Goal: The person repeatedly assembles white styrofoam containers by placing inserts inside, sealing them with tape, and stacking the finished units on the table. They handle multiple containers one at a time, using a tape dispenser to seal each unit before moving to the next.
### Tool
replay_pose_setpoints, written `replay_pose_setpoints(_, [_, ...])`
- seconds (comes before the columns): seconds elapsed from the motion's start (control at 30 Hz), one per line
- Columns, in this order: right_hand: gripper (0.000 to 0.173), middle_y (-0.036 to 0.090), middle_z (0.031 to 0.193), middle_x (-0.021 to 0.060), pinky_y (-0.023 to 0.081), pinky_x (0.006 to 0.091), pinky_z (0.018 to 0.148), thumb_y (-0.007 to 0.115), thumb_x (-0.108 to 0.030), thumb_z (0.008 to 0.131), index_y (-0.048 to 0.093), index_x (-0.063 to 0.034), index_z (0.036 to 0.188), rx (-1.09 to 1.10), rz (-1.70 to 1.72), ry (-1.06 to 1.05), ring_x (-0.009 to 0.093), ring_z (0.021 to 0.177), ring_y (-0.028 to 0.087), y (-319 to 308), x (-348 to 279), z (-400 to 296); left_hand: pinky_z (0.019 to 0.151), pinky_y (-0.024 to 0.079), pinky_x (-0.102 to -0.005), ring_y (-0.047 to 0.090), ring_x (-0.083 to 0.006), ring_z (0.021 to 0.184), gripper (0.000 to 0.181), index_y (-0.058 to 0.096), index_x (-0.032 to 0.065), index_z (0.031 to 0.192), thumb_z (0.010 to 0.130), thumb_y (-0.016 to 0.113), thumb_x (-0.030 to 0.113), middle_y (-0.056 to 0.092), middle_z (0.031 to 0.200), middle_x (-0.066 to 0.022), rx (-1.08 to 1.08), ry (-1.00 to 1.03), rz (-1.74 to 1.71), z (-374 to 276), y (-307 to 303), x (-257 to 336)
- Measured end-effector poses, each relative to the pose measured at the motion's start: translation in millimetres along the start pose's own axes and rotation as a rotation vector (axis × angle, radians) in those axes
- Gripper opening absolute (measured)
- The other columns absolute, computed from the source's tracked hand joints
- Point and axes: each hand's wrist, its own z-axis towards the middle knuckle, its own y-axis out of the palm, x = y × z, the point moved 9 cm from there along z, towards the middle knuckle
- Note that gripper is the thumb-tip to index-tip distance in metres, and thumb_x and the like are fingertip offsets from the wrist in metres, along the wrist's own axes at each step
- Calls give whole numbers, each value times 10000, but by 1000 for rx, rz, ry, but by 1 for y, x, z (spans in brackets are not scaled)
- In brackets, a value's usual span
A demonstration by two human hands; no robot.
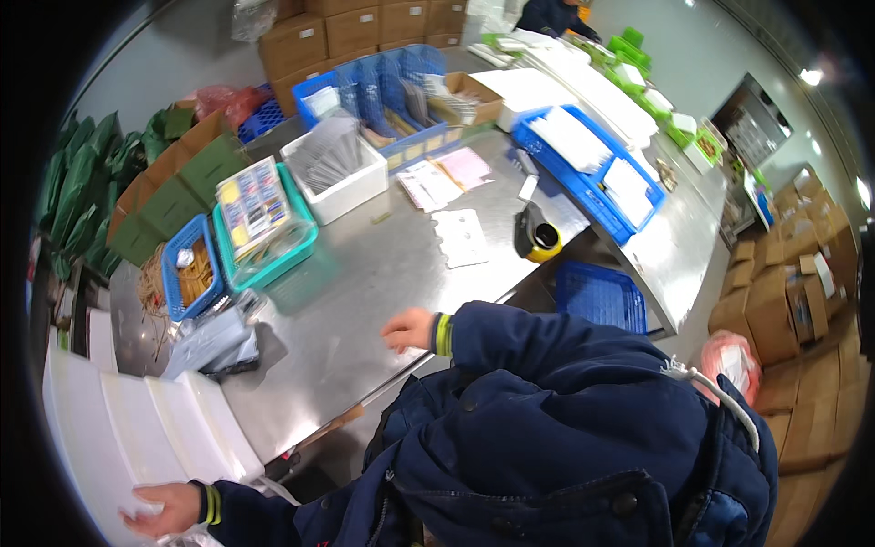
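My left hand (164, 509) is at the lower left, fingers apart, beside a row of white foam boxes (157, 424) and over some clear plastic at the picture's edge. Above the front edge of the steel table (355, 273) is my right hand (408, 329), fingers slightly bent and holding nothing visible. Nearest it on the table lie a white notched sheet (459, 237) and a black and yellow tape dispenser (536, 236). Grey plastic packets (212, 342) lie between the foam boxes and a small blue basket (191, 267). A teal basket (304, 239) holds a printed sheet.
Behind stand a white foam box (352, 181) of grey sleeves and a blue divided crate (417, 147). A blue tray (588, 184) spans toward another table. Cardboard boxes (772, 308) are stacked at right; a blue crate (601, 294) sits below. A person (557, 17) stands far back.
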Motion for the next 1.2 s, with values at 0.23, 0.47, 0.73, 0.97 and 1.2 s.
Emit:
replay_pose_setpoints(0.23, [318,646,871,122,503,258,643,562,-192,828,565,25,1060,329,383,336,181,736,644,-152,110,-114,871,428,-346,479,-258,1102,388,443,-22,1199,840,535,94,474,1221,-157,-955,-620,-1028,-185,62,217])
replay_pose_setpoints(0.47, [306,638,893,88,485,248,633,556,-213,852,550,-7,1079,401,508,313,175,749,638,-314,155,-127,852,430,-338,502,-247,1045,421,466,12,1163,751,555,-4,445,1225,-141,-1432,-216,-1093,-272,11,464])
replay_pose_setpoints(0.73, [305,630,923,118,510,250,586,550,-159,853,524,2,1110,519,591,236,177,715,637,-484,144,-77,837,441,-335,516,-251,1041,478,438,21,1197,740,568,-25,405,1267,-148,-1712,-118,-1181,-347,-29,590])
replay_pose_setpoints(0.97, [368,615,924,136,482,327,706,600,-159,765,531,-35,1104,811,-487,-237,256,847,607,-587,47,-31,807,445,-329,530,-251,990,518,414,37,1236,741,559,-10,419,1244,-145,-1881,-309,-1070,-402,12,596])
replay_pose_setpoints(1.2, [283,598,914,161,460,353,758,614,-113,739,576,-37,1009,1522,-757,-220,307,845,575,-657,61,-185,801,446,-332,535,-236,973,496,419,33,1234,757,546,-7,424,1211,-143,-1994,-385,-1129,-454,42,626])
